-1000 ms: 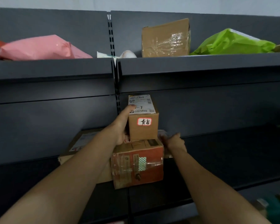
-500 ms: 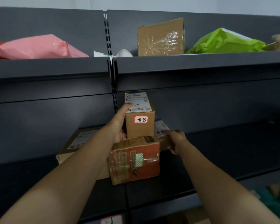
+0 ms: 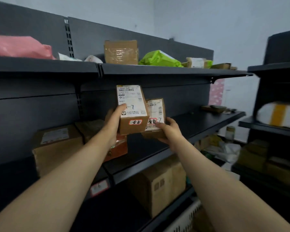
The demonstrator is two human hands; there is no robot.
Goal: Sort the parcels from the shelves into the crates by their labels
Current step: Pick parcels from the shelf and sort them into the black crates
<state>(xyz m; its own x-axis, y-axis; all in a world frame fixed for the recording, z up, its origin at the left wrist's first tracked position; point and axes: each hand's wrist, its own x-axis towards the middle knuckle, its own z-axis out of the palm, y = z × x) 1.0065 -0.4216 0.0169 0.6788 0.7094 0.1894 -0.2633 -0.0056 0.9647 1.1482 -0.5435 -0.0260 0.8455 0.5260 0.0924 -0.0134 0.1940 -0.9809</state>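
I hold two small cardboard boxes, one in each hand, lifted clear of the middle shelf (image 3: 191, 124) and side by side in front of it. My left hand (image 3: 114, 121) is wrapped round the left side of the taller box (image 3: 132, 111), thumb pressed on its white shipping label. My right hand (image 3: 169, 131) cups the shorter box (image 3: 155, 114) from below and from the right, thumb on its label face. The taller box overlaps the shorter one's left edge; I cannot tell whether they touch.

Each carries one red-edged sticker with the same handwriting, so I judge that both belong in one crate.

Both look stiff and square-cornered, and since one hand bears each, I take them to be light. The glossy labels may be slick under my thumbs, so the surer hold is on the bare cardboard sides, fingers underneath.

On the middle shelf behind my left wrist I count three more parcels: a large brown carton (image 3: 57, 144), a duller brown one (image 3: 90, 128) behind it, and an orange-taped box (image 3: 119, 148). The top shelf (image 3: 157, 70) bears one pink bag (image 3: 20, 46), one taped carton (image 3: 121, 51), one green bag (image 3: 159, 59) and a few small parcels too blurred to count. One big carton (image 3: 161, 183) stands on a lower shelf.
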